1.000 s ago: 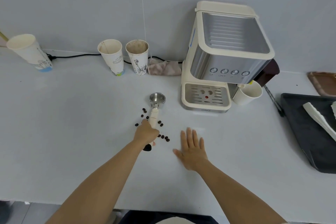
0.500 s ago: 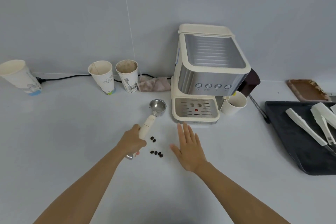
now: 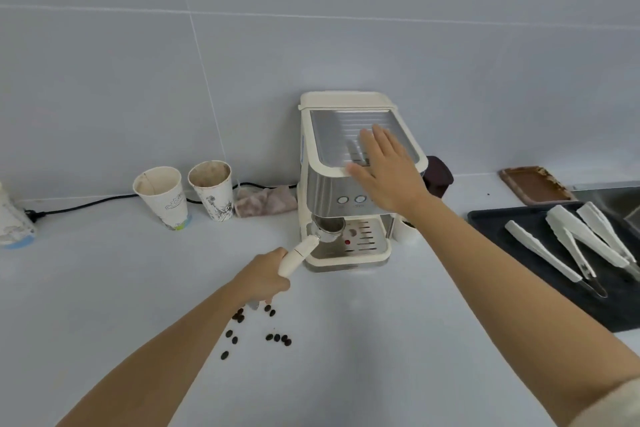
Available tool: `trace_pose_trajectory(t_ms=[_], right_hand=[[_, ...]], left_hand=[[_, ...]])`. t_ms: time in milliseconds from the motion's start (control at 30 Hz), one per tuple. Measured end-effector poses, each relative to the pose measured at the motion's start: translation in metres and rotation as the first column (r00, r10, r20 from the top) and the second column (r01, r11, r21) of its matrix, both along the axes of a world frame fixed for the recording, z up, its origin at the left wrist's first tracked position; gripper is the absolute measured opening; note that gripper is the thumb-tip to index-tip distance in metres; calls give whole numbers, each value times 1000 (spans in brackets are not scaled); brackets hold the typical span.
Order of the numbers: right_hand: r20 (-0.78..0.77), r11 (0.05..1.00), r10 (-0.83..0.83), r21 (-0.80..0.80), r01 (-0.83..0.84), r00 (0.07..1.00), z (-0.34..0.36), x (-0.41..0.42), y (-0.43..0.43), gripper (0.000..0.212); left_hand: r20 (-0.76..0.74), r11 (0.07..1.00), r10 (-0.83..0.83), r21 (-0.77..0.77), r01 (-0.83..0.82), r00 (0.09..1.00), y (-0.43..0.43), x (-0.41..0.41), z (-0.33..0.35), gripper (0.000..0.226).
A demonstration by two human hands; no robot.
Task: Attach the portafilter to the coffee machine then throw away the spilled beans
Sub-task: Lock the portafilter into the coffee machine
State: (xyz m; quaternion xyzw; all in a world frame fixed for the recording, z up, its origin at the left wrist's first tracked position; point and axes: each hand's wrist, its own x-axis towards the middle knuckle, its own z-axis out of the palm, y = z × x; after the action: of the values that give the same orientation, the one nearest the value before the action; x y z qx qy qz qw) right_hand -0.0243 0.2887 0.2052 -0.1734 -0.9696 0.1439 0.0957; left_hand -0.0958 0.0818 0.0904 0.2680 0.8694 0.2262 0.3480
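The cream and steel coffee machine (image 3: 332,135) stands against the back wall. My left hand (image 3: 265,277) grips the cream handle of the portafilter (image 3: 313,239), whose metal basket sits up under the machine's front, above the drip tray. My right hand (image 3: 388,170) lies flat with fingers spread on the machine's ribbed top front edge. Several dark coffee beans (image 3: 277,337) lie scattered on the white counter (image 3: 346,357) just below my left hand.
Two used paper cups (image 3: 162,198) (image 3: 212,189) and a crumpled cloth (image 3: 265,205) stand left of the machine, with a power cable behind. A black tray (image 3: 519,218) with white tongs (image 3: 543,255) lies at the right. A brown tray (image 3: 533,184) sits behind it.
My left hand lifted the portafilter off the counter and brought its basket up under the machine. My right hand rose from the counter onto the machine's top.
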Motion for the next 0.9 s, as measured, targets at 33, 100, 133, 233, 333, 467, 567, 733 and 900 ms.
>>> trace_pose_trajectory(t_ms=[33, 100, 133, 233, 333, 467, 567, 733, 900], right_hand=[[63, 999, 25, -36, -23, 998, 3, -4, 6, 65], [171, 996, 86, -23, -83, 981, 5, -10, 12, 64], [196, 994, 106, 4, -109, 975, 5, -13, 14, 61], [230, 987, 142, 43, -156, 963, 7, -18, 20, 59], [286, 977, 162, 89, -194, 944, 7, -20, 26, 69], [339, 967, 179, 110, -228, 924, 8, -19, 31, 76], [333, 963, 183, 128, -237, 925, 8, -18, 33, 79], [320, 957, 184, 156, -243, 929, 5, -19, 33, 79], [308, 954, 178, 179, -240, 935, 3, -20, 34, 79]], left_hand=[[-12, 1000, -11, 3, 11, 1000, 4, -2, 1, 38], [-38, 1000, -24, 2, 24, 999, 11, -4, 3, 38], [-47, 999, -32, 1, 32, 998, 15, -5, 3, 39], [-49, 998, -64, 7, 64, 997, 25, -8, 2, 40], [-26, 996, -86, 20, 86, 996, 33, -14, 3, 37], [-8, 994, -99, 44, 100, 995, 42, -26, 6, 29], [-9, 992, -119, 30, 119, 993, 46, -38, 8, 33], [-22, 986, -165, 31, 165, 986, 50, -60, 7, 35], [-10, 978, -196, 69, 196, 981, 54, -74, 4, 40]])
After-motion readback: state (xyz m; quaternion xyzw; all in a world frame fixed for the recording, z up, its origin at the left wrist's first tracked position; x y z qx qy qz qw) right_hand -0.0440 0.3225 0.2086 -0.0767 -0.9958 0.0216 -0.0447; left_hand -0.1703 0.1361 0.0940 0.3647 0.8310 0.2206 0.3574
